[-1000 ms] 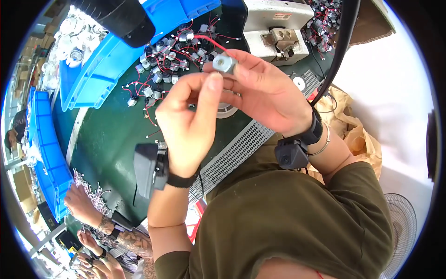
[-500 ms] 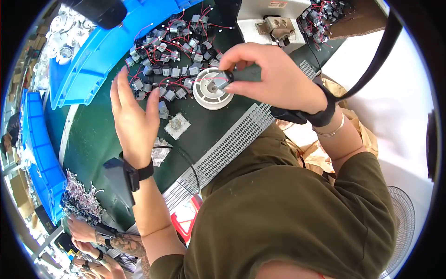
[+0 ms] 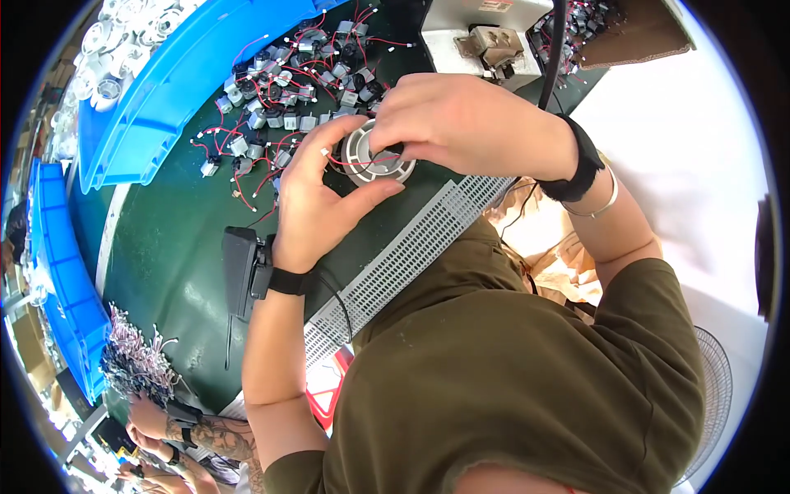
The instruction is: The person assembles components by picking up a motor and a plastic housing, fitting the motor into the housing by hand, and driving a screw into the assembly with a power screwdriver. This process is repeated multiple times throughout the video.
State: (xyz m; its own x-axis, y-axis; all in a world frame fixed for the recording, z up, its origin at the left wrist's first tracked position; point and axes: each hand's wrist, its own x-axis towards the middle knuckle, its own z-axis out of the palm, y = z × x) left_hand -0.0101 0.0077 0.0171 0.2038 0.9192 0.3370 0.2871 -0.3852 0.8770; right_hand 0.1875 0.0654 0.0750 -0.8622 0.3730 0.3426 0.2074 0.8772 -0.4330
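Note:
My left hand [image 3: 317,206] cups the lower left rim of a round white plastic housing [image 3: 372,156] lying on the dark green bench [image 3: 177,247]. My right hand [image 3: 465,123] covers the housing's upper right side, fingers curled onto it and onto thin red and black wires that run across it. Just behind the housing lies a scatter of several small grey motors with red and black leads [image 3: 284,74]. A black device [image 3: 240,272] is strapped to my left wrist and a black band sits on my right wrist.
A blue bin [image 3: 173,90] lies at the back left, with white round parts [image 3: 103,49] beyond it and another blue bin [image 3: 62,272] at the far left. A grey metal fixture [image 3: 490,41] stands behind. A perforated white channel [image 3: 411,247] edges the bench. Another person's hands [image 3: 169,428] handle a wire bundle at lower left.
My left hand moved from open and apart at the left over to the white housing and closed on its rim. My right hand stayed on the housing, which now sits nearer the bench edge.

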